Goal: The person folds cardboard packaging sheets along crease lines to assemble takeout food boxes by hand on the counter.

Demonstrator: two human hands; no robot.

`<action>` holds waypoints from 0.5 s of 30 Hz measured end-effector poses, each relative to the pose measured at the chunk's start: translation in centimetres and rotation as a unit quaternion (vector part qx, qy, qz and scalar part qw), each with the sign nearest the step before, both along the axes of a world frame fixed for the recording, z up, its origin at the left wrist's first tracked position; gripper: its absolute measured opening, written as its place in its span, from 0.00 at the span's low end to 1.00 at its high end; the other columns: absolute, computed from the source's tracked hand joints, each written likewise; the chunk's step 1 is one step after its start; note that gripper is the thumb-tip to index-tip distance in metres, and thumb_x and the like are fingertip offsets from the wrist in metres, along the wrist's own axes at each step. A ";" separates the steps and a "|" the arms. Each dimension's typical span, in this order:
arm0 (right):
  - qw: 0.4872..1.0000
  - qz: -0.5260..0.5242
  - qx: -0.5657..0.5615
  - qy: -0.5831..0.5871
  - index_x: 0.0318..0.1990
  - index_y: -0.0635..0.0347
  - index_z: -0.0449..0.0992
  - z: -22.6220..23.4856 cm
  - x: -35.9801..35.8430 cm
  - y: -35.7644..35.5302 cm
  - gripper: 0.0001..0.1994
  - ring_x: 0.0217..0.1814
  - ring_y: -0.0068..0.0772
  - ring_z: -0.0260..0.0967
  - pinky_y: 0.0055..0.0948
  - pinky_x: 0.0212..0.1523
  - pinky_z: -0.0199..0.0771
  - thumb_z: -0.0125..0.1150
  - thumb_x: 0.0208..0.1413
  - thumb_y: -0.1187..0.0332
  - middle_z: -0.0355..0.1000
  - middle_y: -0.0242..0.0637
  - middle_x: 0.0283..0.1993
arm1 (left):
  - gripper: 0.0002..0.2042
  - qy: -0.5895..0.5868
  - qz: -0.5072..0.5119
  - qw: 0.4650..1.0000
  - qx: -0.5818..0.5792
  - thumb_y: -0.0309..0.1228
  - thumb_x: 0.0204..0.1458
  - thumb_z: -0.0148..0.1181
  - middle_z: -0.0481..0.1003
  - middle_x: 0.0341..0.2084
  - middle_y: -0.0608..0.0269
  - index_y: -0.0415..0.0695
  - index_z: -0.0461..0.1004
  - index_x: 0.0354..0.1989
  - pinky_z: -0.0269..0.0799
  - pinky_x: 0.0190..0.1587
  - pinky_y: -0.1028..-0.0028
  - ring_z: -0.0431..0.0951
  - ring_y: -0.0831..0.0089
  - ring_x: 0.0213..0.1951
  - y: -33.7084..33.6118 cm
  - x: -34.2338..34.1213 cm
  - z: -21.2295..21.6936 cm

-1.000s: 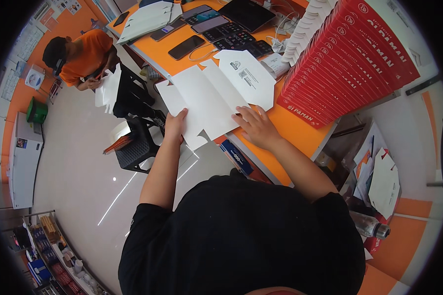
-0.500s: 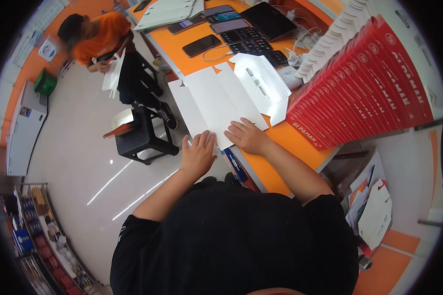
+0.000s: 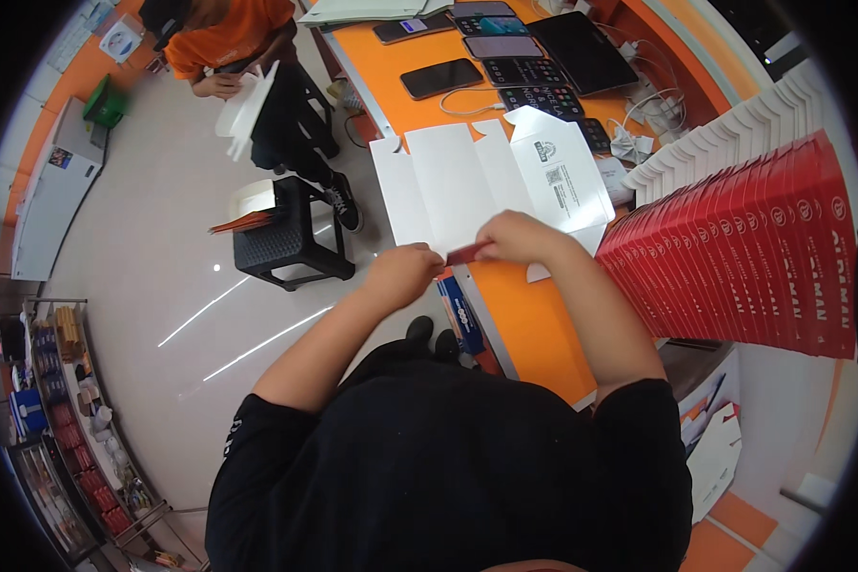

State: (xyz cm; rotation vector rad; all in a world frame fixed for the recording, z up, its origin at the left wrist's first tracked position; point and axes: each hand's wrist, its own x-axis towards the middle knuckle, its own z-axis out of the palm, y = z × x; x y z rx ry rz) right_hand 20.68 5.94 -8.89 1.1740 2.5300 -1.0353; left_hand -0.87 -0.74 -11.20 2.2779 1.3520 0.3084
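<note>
A flat white cardboard box blank (image 3: 448,181) lies creased on the orange table (image 3: 529,324). Its near edge is raised, so a strip of red underside shows between my hands. My left hand (image 3: 405,275) is closed on the near left corner. Farther right along the same edge, my right hand (image 3: 517,238) grips the blank with bent fingers; the thumbs are partly hidden. Touching its right side is another white cardboard piece (image 3: 567,176) with dark print and angled flaps.
A tall stack of red folded boxes (image 3: 734,248) stands at the table's right. Phones (image 3: 441,78), a tablet (image 3: 582,52) and white cables (image 3: 653,110) lie at the back. A black stool (image 3: 291,234) is at left, near a person in orange (image 3: 229,38) holding white cardboard.
My hands have gone from lying flat on the blank to gripping its near edge, which has come up to show red. The view has shifted, and the person at left has moved slightly.
</note>
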 end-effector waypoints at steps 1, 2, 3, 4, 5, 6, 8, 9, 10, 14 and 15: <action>1.000 -0.004 -0.003 -0.007 0.31 0.64 0.76 0.3 -0.3 1.2 0.12 0.32 0.43 0.71 0.32 0.32 0.69 0.59 0.46 0.62 0.74 0.44 0.31 | 0.08 -0.042 -0.019 0.998 -0.044 0.34 0.48 0.55 0.75 0.26 0.59 0.46 0.76 0.33 0.71 0.33 0.68 0.76 0.62 0.30 1.1 -0.4 -0.4; 0.996 -0.034 -0.070 -0.038 0.31 0.64 0.76 0.5 -0.7 2.2 0.15 0.33 0.42 0.71 0.32 0.32 0.69 0.60 0.44 0.59 0.74 0.44 0.30 | 0.10 -0.067 -0.001 0.984 -0.163 0.36 0.47 0.57 0.75 0.25 0.56 0.43 0.75 0.33 0.70 0.34 0.69 0.76 0.62 0.31 2.5 -0.7 0.8; 0.986 -0.065 -0.136 -0.068 0.31 0.63 0.76 0.8 -0.9 3.0 0.17 0.33 0.41 0.72 0.32 0.32 0.69 0.62 0.43 0.56 0.73 0.45 0.30 | 0.16 -0.104 0.024 0.956 -0.273 0.38 0.44 0.60 0.75 0.25 0.55 0.42 0.72 0.39 0.69 0.35 0.68 0.76 0.60 0.31 3.6 -1.1 0.3; 0.990 -0.047 -0.098 -0.087 0.31 0.63 0.76 0.5 -1.9 3.6 0.22 0.33 0.37 0.72 0.31 0.34 0.69 0.65 0.38 0.50 0.74 0.44 0.30 | 0.20 -0.089 0.027 0.962 -0.256 0.38 0.42 0.62 0.75 0.25 0.56 0.42 0.68 0.43 0.69 0.34 0.69 0.75 0.60 0.30 4.1 -1.1 0.1; 0.990 -0.052 -0.097 -0.091 0.31 0.63 0.76 0.4 -2.3 3.9 0.22 0.33 0.37 0.72 0.31 0.34 0.69 0.65 0.38 0.50 0.74 0.44 0.30 | 0.25 -0.073 0.030 0.968 -0.239 0.39 0.41 0.63 0.74 0.25 0.56 0.42 0.65 0.47 0.69 0.32 0.70 0.75 0.60 0.29 4.6 -1.0 -0.1; 0.982 -0.065 -0.041 -0.172 0.33 0.63 0.76 0.4 -2.7 3.7 0.24 0.35 0.36 0.72 0.32 0.37 0.68 0.66 0.37 0.49 0.74 0.42 0.31 | 0.25 -0.076 0.023 0.968 -0.237 0.39 0.41 0.63 0.74 0.25 0.56 0.42 0.65 0.47 0.69 0.32 0.70 0.75 0.60 0.29 4.9 -0.7 -0.2; 0.950 -0.088 0.047 -0.297 0.42 0.59 0.71 2.1 -4.4 2.8 0.32 0.49 0.35 0.65 0.41 0.49 0.63 0.67 0.34 0.44 0.70 0.37 0.42 | 0.35 0.096 0.039 0.966 -0.237 0.43 0.35 0.67 0.73 0.35 0.59 0.50 0.59 0.55 0.66 0.40 0.60 0.74 0.63 0.37 4.6 0.5 1.6; 0.948 -0.093 0.047 -0.301 0.42 0.59 0.71 1.8 -4.6 2.3 0.32 0.49 0.35 0.65 0.41 0.49 0.63 0.67 0.34 0.44 0.70 0.37 0.42 | 0.35 0.093 0.033 0.967 -0.236 0.43 0.35 0.67 0.73 0.35 0.59 0.50 0.59 0.55 0.66 0.40 0.60 0.74 0.63 0.37 4.0 0.5 1.4; 0.944 -0.121 0.087 -0.295 0.45 0.58 0.68 1.5 -4.5 1.9 0.34 0.54 0.36 0.59 0.44 0.51 0.60 0.67 0.33 0.44 0.66 0.37 0.47 | 0.37 0.101 0.043 0.991 -0.073 0.44 0.34 0.67 0.69 0.41 0.61 0.52 0.59 0.55 0.63 0.44 0.55 0.71 0.66 0.41 3.3 0.6 1.1; 0.942 -0.181 0.090 -0.269 0.52 0.56 0.60 0.3 -2.7 2.3 0.41 0.61 0.37 0.49 0.48 0.54 0.57 0.67 0.32 0.43 0.55 0.38 0.54 | 0.32 0.104 -0.048 0.975 0.191 0.47 0.41 0.58 0.56 0.57 0.66 0.64 0.56 0.59 0.49 0.53 0.40 0.58 0.69 0.57 2.8 0.5 -1.8; 0.940 -0.182 0.095 -0.272 0.52 0.56 0.60 0.2 -2.5 2.0 0.41 0.61 0.37 0.49 0.48 0.54 0.57 0.67 0.32 0.43 0.55 0.38 0.54 | 0.30 0.084 -0.113 0.955 0.262 0.48 0.45 0.54 0.55 0.58 0.65 0.65 0.54 0.60 0.47 0.55 0.40 0.56 0.68 0.58 2.8 0.2 -2.8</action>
